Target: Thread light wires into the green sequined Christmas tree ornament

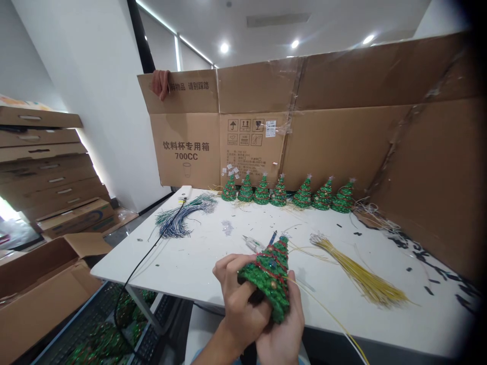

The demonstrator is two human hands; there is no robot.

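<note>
A small green tinsel Christmas tree (273, 274), wound with red trim and dotted with gold and blue bits, is held tilted over the front edge of the table. My left hand (241, 301) grips its base from the left, with some fingers curled at the dark underside, where their tips are hidden. Around the right side, my right hand (283, 334) supports the tree, the thumb lying along its edge. A thin yellow wire (323, 306) runs from beside the tree down to the lower right. Just behind it lie tweezers or a similar slim tool (251, 244) and a blue pen-like stick (273, 237).
Several finished-looking trees (278, 191) stand along the cardboard wall (323, 147). A yellow wire bundle (353, 271) lies right, a green and blue wire bundle (178, 218) left. Black scraps (403, 243) litter the right side. A black cable (146, 253) hangs over the left edge, near an open carton (45, 299).
</note>
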